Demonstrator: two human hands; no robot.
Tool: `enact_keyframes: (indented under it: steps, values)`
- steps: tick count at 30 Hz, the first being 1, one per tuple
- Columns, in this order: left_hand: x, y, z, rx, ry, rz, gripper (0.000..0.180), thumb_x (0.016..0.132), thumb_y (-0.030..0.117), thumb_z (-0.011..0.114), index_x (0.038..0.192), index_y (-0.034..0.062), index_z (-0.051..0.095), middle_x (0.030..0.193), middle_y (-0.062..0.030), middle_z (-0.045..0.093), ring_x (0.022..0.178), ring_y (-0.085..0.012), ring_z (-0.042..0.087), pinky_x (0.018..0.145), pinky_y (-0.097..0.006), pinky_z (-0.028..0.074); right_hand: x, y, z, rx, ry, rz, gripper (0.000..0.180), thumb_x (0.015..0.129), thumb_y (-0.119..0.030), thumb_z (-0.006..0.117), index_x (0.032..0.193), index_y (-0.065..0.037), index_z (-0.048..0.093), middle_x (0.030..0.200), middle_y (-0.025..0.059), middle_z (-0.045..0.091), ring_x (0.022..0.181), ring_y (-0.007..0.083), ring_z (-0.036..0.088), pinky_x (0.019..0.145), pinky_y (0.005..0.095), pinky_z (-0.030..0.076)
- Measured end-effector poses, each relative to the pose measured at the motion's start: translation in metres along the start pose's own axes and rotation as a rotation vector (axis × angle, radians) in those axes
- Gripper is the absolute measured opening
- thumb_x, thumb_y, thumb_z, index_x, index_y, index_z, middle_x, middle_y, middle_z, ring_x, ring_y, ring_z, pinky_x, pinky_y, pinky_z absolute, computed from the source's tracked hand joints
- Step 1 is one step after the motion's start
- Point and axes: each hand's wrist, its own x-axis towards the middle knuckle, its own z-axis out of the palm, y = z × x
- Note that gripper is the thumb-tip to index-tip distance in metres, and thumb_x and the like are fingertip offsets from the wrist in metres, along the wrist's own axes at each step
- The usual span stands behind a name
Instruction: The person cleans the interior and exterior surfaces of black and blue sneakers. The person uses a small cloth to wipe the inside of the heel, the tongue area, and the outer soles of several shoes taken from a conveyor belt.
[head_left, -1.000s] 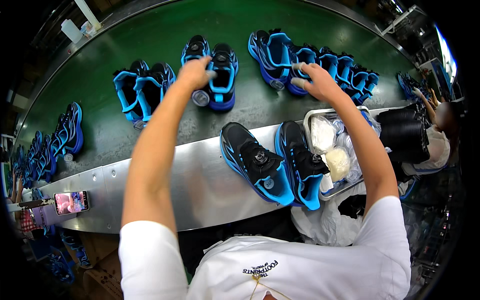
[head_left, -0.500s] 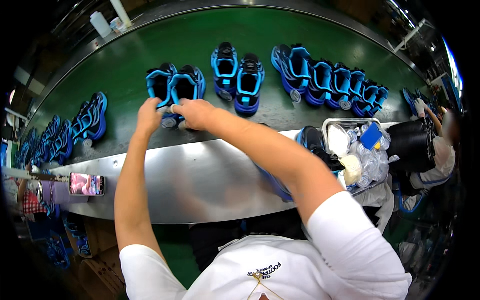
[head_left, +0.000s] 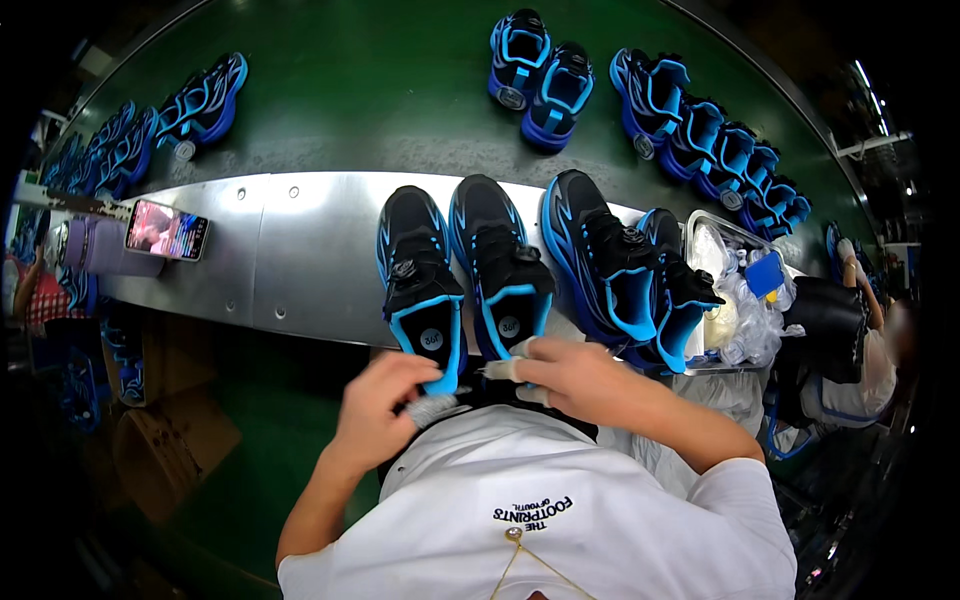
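The left hand (head_left: 378, 410) curled loosely at the heel of a black-and-blue sneaker (head_left: 420, 275) that lay on the steel bench (head_left: 260, 250), taped fingertips touching it. The right hand (head_left: 575, 378), fingers bent together, gripped the heel of the matching sneaker (head_left: 498, 262) just beside it. Another black pair (head_left: 625, 265) lay to the right, beside a clear tray (head_left: 735, 235).
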Motion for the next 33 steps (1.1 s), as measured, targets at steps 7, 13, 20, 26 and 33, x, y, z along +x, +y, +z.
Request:
enact_keyframes:
  steps: [7,13,20,26,33]
  values:
    - [0.062,-0.001,-0.005,0.418,0.391,0.376,0.048,0.073,0.004,0.073,0.119,0.0053,0.059,0.117,-0.0133,0.061,0.104,-0.0337,0.06,0.087,-0.037,0.049,0.051,0.01,-0.038,-0.348,0.482,-0.091,0.057,0.067,-0.005,0.078,0.121,-0.01,0.063,0.111,0.0113,0.064,0.097,0.0311,0.062,0.085,0.0374,0.051]
    - [0.067,0.003,0.002,0.466,0.291,0.363,0.051,0.066,-0.013,0.055,0.113,0.0057,0.062,0.105,-0.014,0.061,0.088,-0.0345,0.064,0.076,-0.035,0.052,0.065,0.038,-0.038,0.181,0.256,0.353,0.044,0.074,0.004,0.066,0.115,-0.009,0.063,0.103,0.0128,0.066,0.09,0.0315,0.064,0.08,0.0361,0.052]
    - [0.061,0.004,0.007,0.376,0.23,0.191,0.044,0.065,-0.015,0.055,0.099,0.0103,0.067,0.109,-0.0143,0.055,0.095,-0.0342,0.058,0.083,-0.039,0.048,0.036,0.001,-0.015,-0.078,0.254,0.032,0.046,0.068,0.001,0.071,0.11,-0.014,0.061,0.116,0.0131,0.051,0.106,0.0345,0.052,0.085,0.0429,0.049]
    - [0.04,-0.003,0.037,0.908,0.272,0.397,0.038,0.071,-0.001,0.06,0.108,0.0073,0.065,0.132,-0.0134,0.052,0.1,-0.0329,0.051,0.083,-0.041,0.045,0.025,0.005,0.02,-0.538,0.315,-0.073,0.032,0.077,-0.007,0.061,0.109,-0.006,0.06,0.121,0.0267,0.053,0.113,0.0394,0.055,0.092,0.0415,0.051]
    - [0.034,0.023,0.021,0.601,0.069,0.285,0.054,0.088,0.017,0.061,0.138,0.0064,0.045,0.147,-0.0204,0.037,0.103,-0.0382,0.047,0.092,-0.044,0.039,0.013,-0.009,0.004,0.082,0.204,0.108,0.054,0.09,-0.009,0.061,0.142,-0.012,0.046,0.148,0.0322,0.027,0.131,0.0476,0.04,0.104,0.042,0.042]
